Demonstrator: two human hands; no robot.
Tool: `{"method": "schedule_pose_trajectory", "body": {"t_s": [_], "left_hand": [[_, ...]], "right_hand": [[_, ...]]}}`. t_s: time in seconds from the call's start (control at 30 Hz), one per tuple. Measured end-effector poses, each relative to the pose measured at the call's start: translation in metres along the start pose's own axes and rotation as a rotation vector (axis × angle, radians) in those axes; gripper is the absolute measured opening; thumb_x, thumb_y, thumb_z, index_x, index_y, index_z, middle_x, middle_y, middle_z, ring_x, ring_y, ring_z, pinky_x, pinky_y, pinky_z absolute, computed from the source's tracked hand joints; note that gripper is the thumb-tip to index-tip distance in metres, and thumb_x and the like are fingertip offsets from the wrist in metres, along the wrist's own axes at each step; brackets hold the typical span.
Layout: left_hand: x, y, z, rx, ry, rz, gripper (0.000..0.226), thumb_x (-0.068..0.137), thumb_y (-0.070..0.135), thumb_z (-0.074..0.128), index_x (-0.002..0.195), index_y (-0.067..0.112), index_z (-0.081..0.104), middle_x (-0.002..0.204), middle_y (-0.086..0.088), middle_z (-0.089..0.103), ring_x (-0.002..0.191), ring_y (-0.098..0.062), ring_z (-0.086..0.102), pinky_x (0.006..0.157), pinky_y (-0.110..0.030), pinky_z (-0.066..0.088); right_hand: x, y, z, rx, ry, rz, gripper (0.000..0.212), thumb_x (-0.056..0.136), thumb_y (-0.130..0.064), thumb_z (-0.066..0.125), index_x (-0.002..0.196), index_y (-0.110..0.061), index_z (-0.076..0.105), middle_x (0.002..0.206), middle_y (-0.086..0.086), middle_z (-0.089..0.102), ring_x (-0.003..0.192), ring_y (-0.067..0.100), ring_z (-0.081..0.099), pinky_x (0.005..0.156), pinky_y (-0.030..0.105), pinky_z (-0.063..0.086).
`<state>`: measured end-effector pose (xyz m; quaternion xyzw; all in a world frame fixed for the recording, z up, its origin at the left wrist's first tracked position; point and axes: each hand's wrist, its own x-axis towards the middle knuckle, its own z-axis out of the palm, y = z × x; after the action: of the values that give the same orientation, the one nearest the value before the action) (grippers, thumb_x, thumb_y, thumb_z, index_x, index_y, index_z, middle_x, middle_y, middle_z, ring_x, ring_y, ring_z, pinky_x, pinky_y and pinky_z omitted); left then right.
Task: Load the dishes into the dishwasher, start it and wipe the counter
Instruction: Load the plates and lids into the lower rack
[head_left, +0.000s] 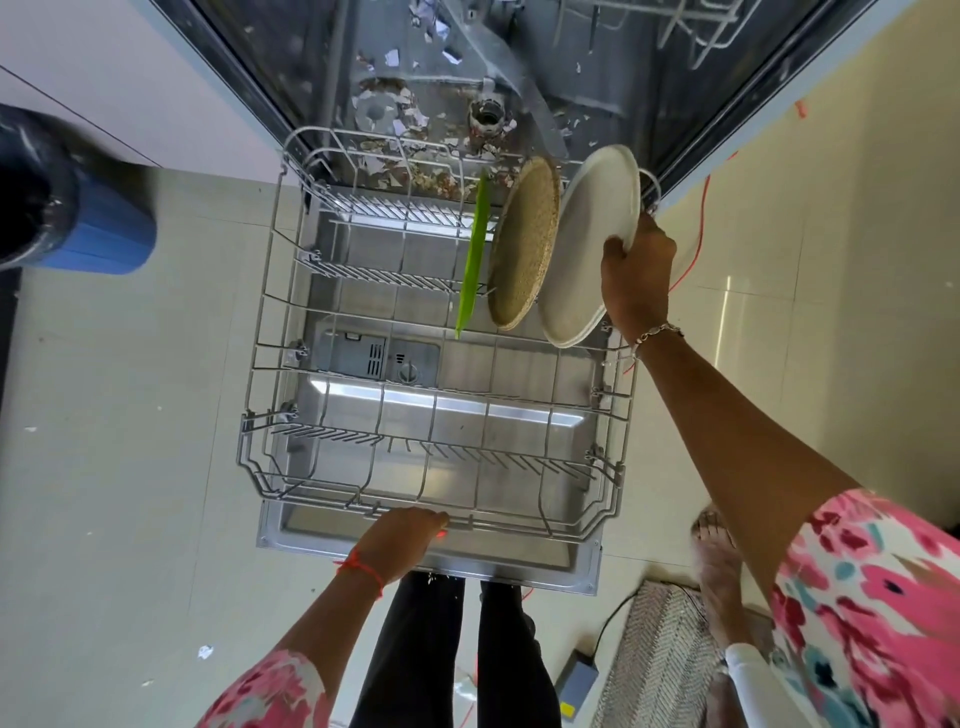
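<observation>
The dishwasher's lower rack (270, 291) is pulled out over the open door (519, 564). At the rack's far right stand a green plate (474, 254) edge-on and a speckled brown plate (524, 249) beside it. My right hand (636, 275) grips the rim of a cream plate (592, 234), held upright just right of the brown plate at the rack's right edge. At the near side, my left hand (402, 540) rests on the rack's front rim, fingers curled over the wire.
The dishwasher tub (441, 78) behind the rack is littered with scraps and debris. A blue bin with a black liner (67, 208) stands on the floor at left. A patterned mat (665, 660), a cable, a small grey box and a foot (719, 566) lie at lower right.
</observation>
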<state>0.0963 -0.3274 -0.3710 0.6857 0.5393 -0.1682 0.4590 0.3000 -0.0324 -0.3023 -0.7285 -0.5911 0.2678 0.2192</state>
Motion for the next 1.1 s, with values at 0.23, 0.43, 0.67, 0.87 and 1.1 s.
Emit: {"method": "schedule_pose_trajectory", "body": {"t_s": [0.23, 0.43, 0.67, 0.87, 1.1], "left_hand": [[0.001, -0.003, 0.001, 0.004, -0.019, 0.014, 0.031, 0.093, 0.004, 0.042, 0.122, 0.013, 0.052, 0.120, -0.006, 0.063, 0.111, -0.018, 0.059, 0.095, -0.026, 0.046], [0.001, -0.002, -0.001, 0.011, -0.038, 0.020, 0.031, 0.093, 0.004, 0.044, 0.121, 0.013, 0.052, 0.121, -0.005, 0.062, 0.110, -0.016, 0.059, 0.094, -0.022, 0.044], [-0.004, 0.007, -0.016, 0.053, -0.015, 0.003, 0.027, 0.099, 0.020, 0.039, 0.121, 0.011, 0.052, 0.118, -0.007, 0.061, 0.109, -0.019, 0.057, 0.094, -0.027, 0.044], [-0.020, 0.018, -0.060, 0.097, 0.050, -0.003, 0.035, 0.097, 0.025, 0.043, 0.129, 0.011, 0.046, 0.127, -0.005, 0.053, 0.116, -0.018, 0.050, 0.099, -0.031, 0.041], [-0.084, 0.056, -0.143, 0.032, 0.168, -0.062, 0.036, 0.095, 0.025, 0.047, 0.128, 0.011, 0.048, 0.131, -0.009, 0.053, 0.120, -0.023, 0.050, 0.101, -0.034, 0.040]], "right_hand": [[0.004, 0.004, 0.015, 0.001, -0.103, 0.069, 0.036, 0.095, -0.014, 0.050, 0.126, 0.003, 0.047, 0.118, 0.020, 0.058, 0.109, 0.031, 0.056, 0.083, 0.024, 0.042], [0.009, 0.003, 0.018, 0.091, -0.147, 0.055, 0.033, 0.092, -0.013, 0.055, 0.122, 0.003, 0.054, 0.102, 0.018, 0.067, 0.091, 0.027, 0.066, 0.088, 0.025, 0.048], [0.006, 0.009, 0.006, 0.014, -0.158, 0.073, 0.014, 0.093, -0.018, 0.052, 0.085, -0.012, 0.061, 0.076, 0.004, 0.063, 0.072, 0.009, 0.059, 0.083, 0.029, 0.047], [-0.026, 0.007, -0.018, -0.144, -0.332, 0.007, 0.030, 0.094, -0.017, 0.050, 0.105, 0.009, 0.062, 0.103, 0.025, 0.064, 0.101, 0.036, 0.058, 0.088, 0.038, 0.045], [-0.103, -0.051, -0.074, -0.338, -0.646, -0.178, 0.028, 0.092, -0.013, 0.046, 0.090, 0.008, 0.063, 0.093, 0.027, 0.063, 0.090, 0.033, 0.060, 0.084, 0.042, 0.046]]}}
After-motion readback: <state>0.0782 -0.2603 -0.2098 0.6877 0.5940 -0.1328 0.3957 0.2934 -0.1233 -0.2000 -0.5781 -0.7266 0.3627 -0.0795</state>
